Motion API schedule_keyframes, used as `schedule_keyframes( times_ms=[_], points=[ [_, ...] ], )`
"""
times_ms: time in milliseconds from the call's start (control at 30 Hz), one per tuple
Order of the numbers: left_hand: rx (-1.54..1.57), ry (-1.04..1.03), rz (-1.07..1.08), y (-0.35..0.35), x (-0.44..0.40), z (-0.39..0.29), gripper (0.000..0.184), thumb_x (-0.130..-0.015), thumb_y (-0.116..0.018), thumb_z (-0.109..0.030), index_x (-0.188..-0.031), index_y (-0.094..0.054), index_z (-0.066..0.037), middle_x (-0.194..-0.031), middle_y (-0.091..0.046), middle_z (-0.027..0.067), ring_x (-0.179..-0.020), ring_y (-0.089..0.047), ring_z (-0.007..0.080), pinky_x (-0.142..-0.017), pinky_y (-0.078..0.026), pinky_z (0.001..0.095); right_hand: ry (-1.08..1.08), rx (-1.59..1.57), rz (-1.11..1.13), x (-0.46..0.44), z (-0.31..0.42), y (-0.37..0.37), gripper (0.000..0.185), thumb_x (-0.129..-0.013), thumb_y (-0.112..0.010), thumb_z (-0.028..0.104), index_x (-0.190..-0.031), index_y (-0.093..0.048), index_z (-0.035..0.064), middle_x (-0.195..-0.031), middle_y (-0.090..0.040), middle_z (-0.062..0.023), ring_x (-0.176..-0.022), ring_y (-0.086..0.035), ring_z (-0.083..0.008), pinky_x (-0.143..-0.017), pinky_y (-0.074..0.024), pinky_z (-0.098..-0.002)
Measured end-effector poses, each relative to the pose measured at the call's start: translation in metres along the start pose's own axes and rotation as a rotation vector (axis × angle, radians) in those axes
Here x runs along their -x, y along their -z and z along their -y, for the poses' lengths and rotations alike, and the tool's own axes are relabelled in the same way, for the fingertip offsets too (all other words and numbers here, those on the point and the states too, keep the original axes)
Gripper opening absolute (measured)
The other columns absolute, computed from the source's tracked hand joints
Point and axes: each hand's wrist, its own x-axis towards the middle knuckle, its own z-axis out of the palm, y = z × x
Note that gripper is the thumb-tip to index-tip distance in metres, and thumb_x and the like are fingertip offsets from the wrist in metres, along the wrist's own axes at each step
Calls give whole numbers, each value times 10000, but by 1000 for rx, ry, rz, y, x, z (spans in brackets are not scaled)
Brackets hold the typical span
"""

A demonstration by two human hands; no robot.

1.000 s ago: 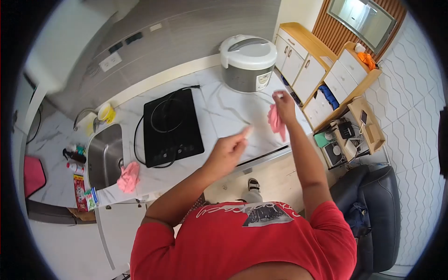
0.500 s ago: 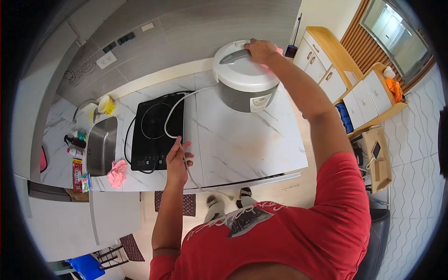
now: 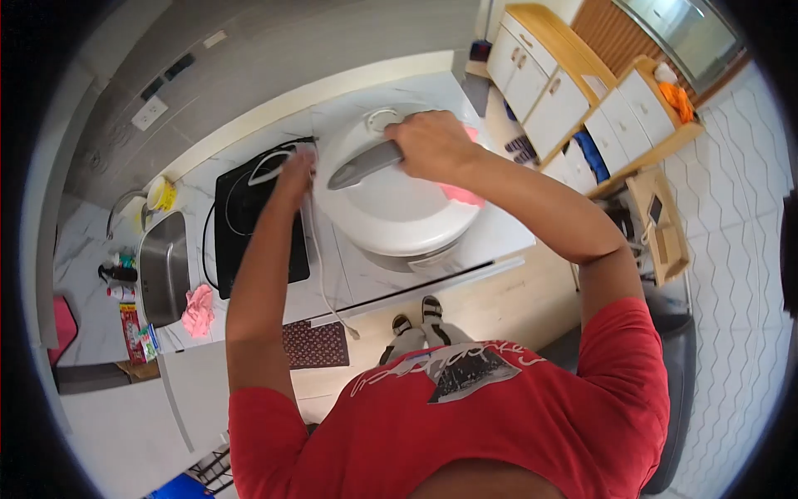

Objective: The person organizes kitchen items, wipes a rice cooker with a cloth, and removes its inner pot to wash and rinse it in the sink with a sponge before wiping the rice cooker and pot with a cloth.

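Observation:
A large rice cooker (image 3: 399, 212) with a white lid and grey body is near the counter's front edge. My right hand (image 3: 436, 148) is closed around the grey lid handle (image 3: 364, 165) at its far end. A pink cloth (image 3: 462, 194) shows beside the cooker, partly hidden by my right forearm. Over the black induction cooktop (image 3: 287, 249), my left hand (image 3: 298, 173) is closed on the white power cord (image 3: 320, 279), blurred by motion. Part of the cord loops beyond that hand; its plug end (image 3: 353, 333) hangs past the counter edge.
Left of the cooktop is a steel sink (image 3: 165, 270), with another pink cloth (image 3: 198, 310) at its near corner. Bottles and a red box (image 3: 130, 333) stand along its left side. A wall outlet (image 3: 150, 113) is behind. White cabinets (image 3: 532, 83) stand to the right.
The rice cooker has come from the back of the counter toward me, its lid tilting into view, my right hand still on the handle. My left hand has moved away from me with the cord.

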Motion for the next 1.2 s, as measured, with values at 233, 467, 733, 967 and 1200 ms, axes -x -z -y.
schedule_keyframes(
  times_ms=[233, 467, 733, 967, 1200],
  points=[
    [-90, 204, 201, -35, 12, -80, 377, -910, -471, -307, -1120, -563, -7, -981, -635, 84, -792, -610, 183, -733, -493, 309, -32, -36, -204, 33, 29, -32, 271, -660, -651, 152, -907, -581, 64, -810, -621, -106, -768, -618, -287, -642, -494, -391],
    [465, 477, 461, -97, 55, -37, 483, -884, -522, -312, -1219, -452, 29, -1021, -615, 114, -870, -599, 192, -773, -478, 320, 83, -216, -285, 75, -10, -26, 352, -567, -695, 168, -889, -583, 81, -787, -585, -66, -755, -585, -244, -624, -481, -370],
    [695, 455, 353, -139, 19, 30, 642, -858, -573, -317, -1319, -341, 65, -1061, -596, 144, -948, -588, 201, -812, -464, 332, 236, -200, -407, 120, -69, -15, 468, -421, -682, 157, -873, -582, 84, -771, -569, -47, -677, -564, -223, -593, -458, -326],
    [61, -123, -58, -168, -9, 52, 488, -802, -628, -70, -1263, -473, -23, -943, -625, 76, -697, -528, 101, -679, -452, 222, 235, -180, -390, 139, -79, -6, 419, -421, -634, 186, -823, -600, 76, -778, -606, -61, -605, -529, -219, -549, -411, -321],
    [-324, -472, -129, -137, -12, 39, 412, -750, -626, 3, -1133, -615, -147, -854, -614, 42, -701, -535, 117, -678, -446, 231, 221, -178, -543, 164, -108, -23, 268, -648, -626, 283, -799, -595, 64, -679, -586, -72, -566, -503, -207, -539, -382, -321]
  ],
)
